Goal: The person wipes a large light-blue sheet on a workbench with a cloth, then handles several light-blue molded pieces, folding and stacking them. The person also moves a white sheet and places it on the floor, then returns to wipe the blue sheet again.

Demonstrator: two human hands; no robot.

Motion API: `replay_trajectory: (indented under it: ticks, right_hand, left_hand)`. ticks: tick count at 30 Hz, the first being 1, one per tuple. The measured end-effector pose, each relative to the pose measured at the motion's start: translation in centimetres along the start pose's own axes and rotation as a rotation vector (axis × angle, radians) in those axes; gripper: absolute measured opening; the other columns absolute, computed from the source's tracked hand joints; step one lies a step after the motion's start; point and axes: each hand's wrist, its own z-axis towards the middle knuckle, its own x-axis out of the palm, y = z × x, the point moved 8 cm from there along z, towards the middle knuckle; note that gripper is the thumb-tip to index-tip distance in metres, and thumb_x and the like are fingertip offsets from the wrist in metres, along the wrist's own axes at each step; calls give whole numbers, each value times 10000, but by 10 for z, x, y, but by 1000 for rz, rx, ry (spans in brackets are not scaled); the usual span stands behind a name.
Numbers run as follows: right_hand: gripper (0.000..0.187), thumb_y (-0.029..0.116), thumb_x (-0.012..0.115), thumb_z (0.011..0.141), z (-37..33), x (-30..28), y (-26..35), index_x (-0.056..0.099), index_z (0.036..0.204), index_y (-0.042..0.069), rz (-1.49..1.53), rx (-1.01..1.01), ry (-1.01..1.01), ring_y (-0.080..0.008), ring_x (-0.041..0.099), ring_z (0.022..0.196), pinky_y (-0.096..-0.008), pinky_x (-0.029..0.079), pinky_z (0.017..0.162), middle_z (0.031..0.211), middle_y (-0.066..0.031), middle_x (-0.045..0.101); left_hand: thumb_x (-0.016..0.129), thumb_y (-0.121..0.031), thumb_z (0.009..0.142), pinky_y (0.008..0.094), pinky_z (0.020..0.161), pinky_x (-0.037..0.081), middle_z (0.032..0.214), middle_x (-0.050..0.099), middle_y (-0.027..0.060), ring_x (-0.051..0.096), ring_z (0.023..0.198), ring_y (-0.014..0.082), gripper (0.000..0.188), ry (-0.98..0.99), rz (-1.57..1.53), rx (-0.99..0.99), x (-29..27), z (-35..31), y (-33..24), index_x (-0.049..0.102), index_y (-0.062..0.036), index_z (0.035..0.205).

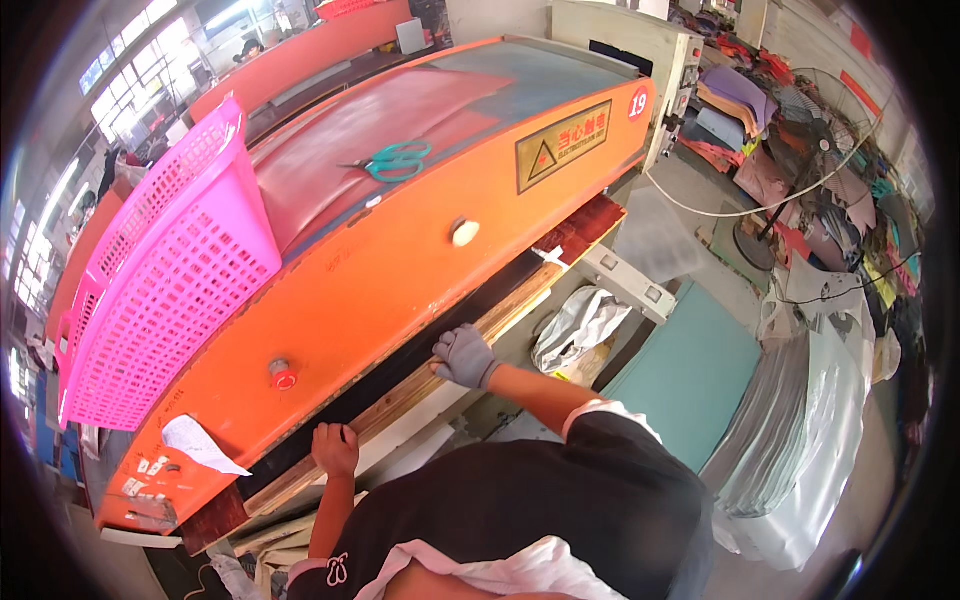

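My bare left hand (335, 449) is closed on the near edge of a long wooden board (400, 395), its fingers curled over the rim. To the right, my right hand (465, 357) wears a grey glove and is closed at the same edge, its fingers folded down. A black sheet or surface (370, 388) lies on the board beyond my hands, partly under the orange press (400, 270). Teal-handled scissors (398, 162) lie on top of the press. What my palms touch underneath is hidden.
A pink plastic basket (190, 270) stands on the left of the press. The front panel carries a red button (285, 378) and a pale knob (464, 233). Teal sheets (680, 365) and stacked grey sheets (770, 430) are at my right, with a standing fan (752, 245) beyond.
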Motion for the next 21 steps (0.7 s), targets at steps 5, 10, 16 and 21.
replay_trajectory:
  ticks: [5,10,16,21]
  right_hand:
    - [328,415,520,827,1,6,1,649,764,120,28,42,63,-264,572,784,-402,409,715,794,-90,594]
    - [286,405,520,818,0,6,7,641,762,153,-157,-24,-22,-261,562,758,-406,407,697,762,-67,583]
    - [297,370,488,832,-12,2,5,673,810,139,-42,15,38,-262,600,829,-428,447,726,836,-77,627]
    - [252,312,570,776,-76,-30,21,653,654,108,47,-19,-176,-316,584,682,-440,454,631,682,-97,598]
  left_hand:
    - [595,-176,765,435,617,433,745,492,129,513,733,339,147,84,-67,-102,1,-2,7,538,-50,713]
    - [607,-222,795,452,682,428,740,518,169,520,762,368,233,182,-194,-275,9,-1,24,552,-27,679]
    - [664,-303,750,407,716,455,745,533,129,544,802,328,269,154,-160,-345,-7,-13,7,615,-42,708]
    - [663,-338,751,414,716,451,800,536,130,532,834,319,316,272,-112,-314,-42,-51,-47,600,-28,730]
